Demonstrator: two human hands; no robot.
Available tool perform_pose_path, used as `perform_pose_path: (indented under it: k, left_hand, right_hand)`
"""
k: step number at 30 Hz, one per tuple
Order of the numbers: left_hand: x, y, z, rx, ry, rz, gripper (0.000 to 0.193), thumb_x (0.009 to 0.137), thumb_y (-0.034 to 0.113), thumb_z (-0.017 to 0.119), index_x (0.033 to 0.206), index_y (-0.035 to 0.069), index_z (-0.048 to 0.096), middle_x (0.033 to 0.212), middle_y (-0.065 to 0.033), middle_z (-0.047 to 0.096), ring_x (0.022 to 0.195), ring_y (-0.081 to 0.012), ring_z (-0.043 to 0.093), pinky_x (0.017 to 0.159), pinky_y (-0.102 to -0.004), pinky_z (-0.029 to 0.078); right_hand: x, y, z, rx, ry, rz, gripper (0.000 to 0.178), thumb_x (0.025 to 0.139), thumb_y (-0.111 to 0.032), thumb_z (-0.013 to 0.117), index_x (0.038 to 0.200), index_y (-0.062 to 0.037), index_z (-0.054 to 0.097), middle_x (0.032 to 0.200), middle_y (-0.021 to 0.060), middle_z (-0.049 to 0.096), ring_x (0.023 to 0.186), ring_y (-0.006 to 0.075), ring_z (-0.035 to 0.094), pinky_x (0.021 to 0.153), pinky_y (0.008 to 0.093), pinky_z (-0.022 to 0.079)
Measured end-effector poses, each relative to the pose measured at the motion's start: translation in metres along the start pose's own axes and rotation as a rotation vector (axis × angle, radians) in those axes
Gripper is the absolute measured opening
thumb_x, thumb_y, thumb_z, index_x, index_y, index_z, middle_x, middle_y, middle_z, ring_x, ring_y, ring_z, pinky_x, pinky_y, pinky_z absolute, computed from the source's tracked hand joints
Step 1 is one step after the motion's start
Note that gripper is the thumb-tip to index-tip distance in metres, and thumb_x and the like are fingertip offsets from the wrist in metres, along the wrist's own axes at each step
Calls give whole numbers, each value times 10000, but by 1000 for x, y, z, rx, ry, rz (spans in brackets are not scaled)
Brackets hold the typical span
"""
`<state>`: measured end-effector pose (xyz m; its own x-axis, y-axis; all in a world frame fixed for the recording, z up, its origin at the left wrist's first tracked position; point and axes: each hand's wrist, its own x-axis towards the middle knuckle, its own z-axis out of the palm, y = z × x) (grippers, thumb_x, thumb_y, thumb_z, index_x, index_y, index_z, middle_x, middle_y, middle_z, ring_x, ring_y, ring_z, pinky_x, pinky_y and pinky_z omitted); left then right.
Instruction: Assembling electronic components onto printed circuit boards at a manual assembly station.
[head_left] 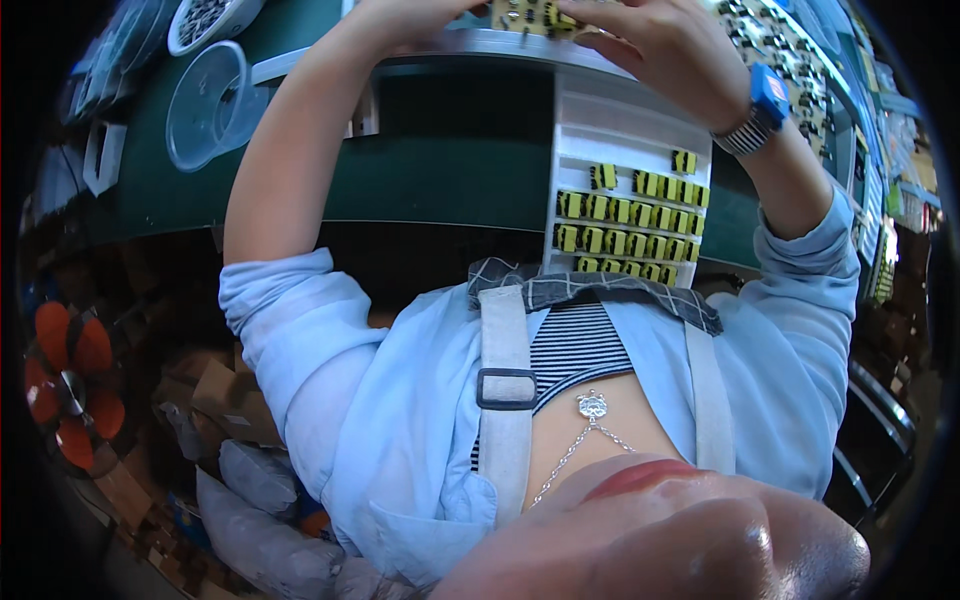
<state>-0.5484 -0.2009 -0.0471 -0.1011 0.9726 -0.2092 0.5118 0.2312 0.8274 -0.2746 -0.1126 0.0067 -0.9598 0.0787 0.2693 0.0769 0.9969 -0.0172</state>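
At the top edge, a tan circuit board (515,17) with small parts on it lies between my hands, behind a pale metal rail (470,42). My right hand (665,40), with a blue watch on its wrist, has its fingertips closed around a yellow-and-black transformer (561,18) at the board. My left hand (420,12) reaches to the board's left side; its fingers are mostly cut off by the picture's edge. Nearer to me, below my right hand, a white tray (610,120) holds rows of yellow-and-black transformers (640,213). Its far rows are bare.
On the green table (440,170), a clear plastic tub (190,120) and a white bowl (178,40) of small metal parts stand at left. Populated circuit boards (815,85) line the right. An orange-bladed fan (72,385), cardboard boxes (230,400) and plastic bags (255,520) are at lower left.
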Motion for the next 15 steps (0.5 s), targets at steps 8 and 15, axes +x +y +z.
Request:
perform_pose_path:
  k: [8,15]
  left_hand:
    - [-28,65,28,345,419,644,195,979,152,713,1150,64,738,983,-75,728,933,-197,694,798,-291,555]
    - [-46,128,90,258,-89,757,108,908,66,710,1012,57,684,953,-106,696,834,-268,705,699,-353,569]
  right_hand:
    - [-83,-20,-11,324,-346,-15,237,889,-172,785,1112,-103,742,1050,118,688,941,292,705,831,406,589]
    - [-94,38,-58,740,38,43,315,857,-78,785,1166,-105,729,1107,88,715,996,288,712,876,401,596]
